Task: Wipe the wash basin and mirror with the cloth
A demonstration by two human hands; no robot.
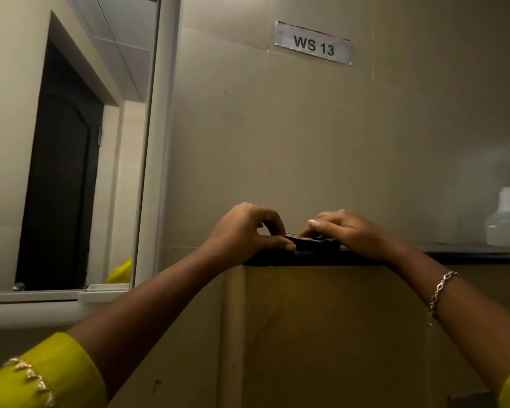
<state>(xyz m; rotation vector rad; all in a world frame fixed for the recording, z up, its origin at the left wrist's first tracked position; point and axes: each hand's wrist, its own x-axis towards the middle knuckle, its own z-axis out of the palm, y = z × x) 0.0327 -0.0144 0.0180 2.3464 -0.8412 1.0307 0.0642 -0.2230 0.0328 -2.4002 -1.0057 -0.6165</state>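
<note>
Two hands work on one dark item lying on top of the ledge [468, 256], the black-edged shelf that serves here as the landmark. The left hand [245, 231] has its fingers curled down onto the item and its thumb pressed along the front lip of the ledge, which reads as pinning or gathering the material. The right hand [348, 231] has its fingertips [312, 223] bent onto the same item from the other side; whether they pinch it or only press it cannot be told. The item is probably the cloth [315, 241]: it appears dark, flat and slightly rumpled, and is mostly hidden beneath the fingers, so its colour and texture remain uncertain. It rests at the left end of the ledge, directly above the corner of the brown panel [321, 334] below.

A bracelet [442, 287] sits on the right wrist; a yellow sleeve [42, 375] covers the left forearm. A translucent white bottle [507, 222] stands farther right along the ledge, well apart from the hands. The mirror [71, 142] hangs to the left of the ledge. A label reading "WS 13" [312, 44] is fixed on the wall above the ledge. The wash basin is not in view. Wiping appears not yet begun.
</note>
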